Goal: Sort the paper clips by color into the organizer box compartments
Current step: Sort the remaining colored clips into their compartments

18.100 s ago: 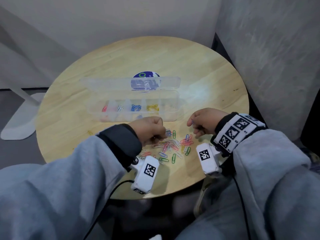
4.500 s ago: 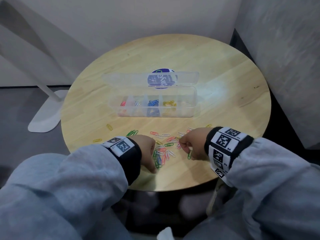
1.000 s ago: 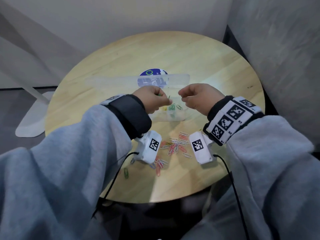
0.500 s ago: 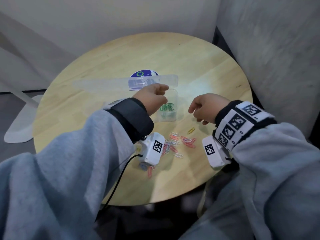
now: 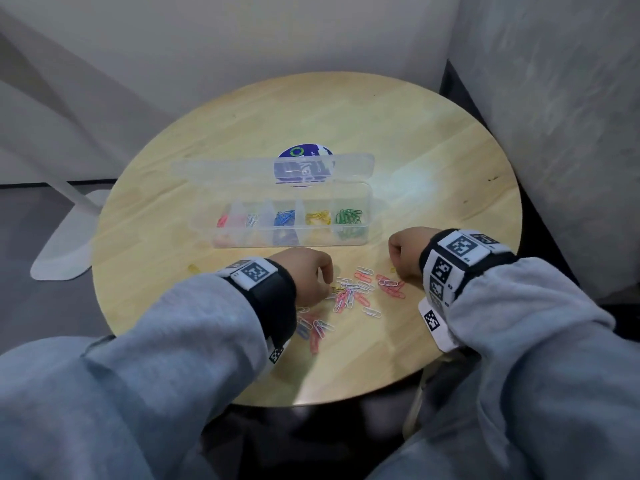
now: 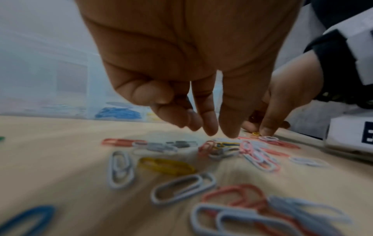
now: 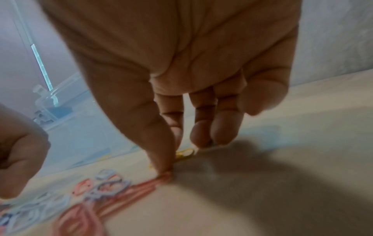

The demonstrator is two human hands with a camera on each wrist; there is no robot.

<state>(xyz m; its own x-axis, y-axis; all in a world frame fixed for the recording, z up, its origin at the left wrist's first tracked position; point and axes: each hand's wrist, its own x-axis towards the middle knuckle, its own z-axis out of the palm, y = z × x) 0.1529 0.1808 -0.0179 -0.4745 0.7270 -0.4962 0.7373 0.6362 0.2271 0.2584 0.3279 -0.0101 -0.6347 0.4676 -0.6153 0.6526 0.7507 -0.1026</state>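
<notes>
Clip, yellow (image 7: 184, 154) | under right hand (image 5: 403, 252) fingertips | left hand (image 5: 304, 271) relaxed above pile

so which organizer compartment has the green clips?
The rightmost compartment of the clear organizer box. The green clips sit there; yellow, blue, white and red fill the compartments to its left.

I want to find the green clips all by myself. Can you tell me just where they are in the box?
Find the round wooden table and the clear organizer box lying open in its middle. Its compartments sit in a row, and the green paper clips fill the end one nearest the right hand. Yellow paper clips are next door; no other compartment holds green.
</notes>
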